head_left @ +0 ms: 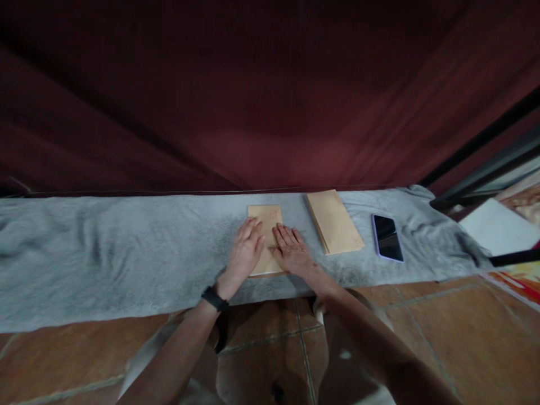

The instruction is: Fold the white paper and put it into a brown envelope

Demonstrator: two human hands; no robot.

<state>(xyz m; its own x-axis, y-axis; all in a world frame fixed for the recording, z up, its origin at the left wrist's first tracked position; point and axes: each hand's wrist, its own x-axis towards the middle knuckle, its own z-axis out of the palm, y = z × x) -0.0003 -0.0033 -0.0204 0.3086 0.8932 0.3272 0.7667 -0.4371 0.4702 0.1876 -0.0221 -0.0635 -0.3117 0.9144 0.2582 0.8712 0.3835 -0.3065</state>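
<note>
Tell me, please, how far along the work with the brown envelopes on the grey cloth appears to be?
One envelope lies flat on the grey cloth; the left hand and right hand both press on it with open palms, so it is the piece in hand. A stack of similar envelopes lies to its right, untouched, apparently still to do. A phone lies beyond. No clearly finished pile shows, so this looks early.

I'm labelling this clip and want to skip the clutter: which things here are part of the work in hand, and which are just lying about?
In hand:
- brown envelope, flat on the grey cloth, pressed under the left hand and right hand
- stack of brown envelopes, just to its right

Lying about:
- smartphone, screen dark
- white sheet at far right
- red curtain behind
</note>
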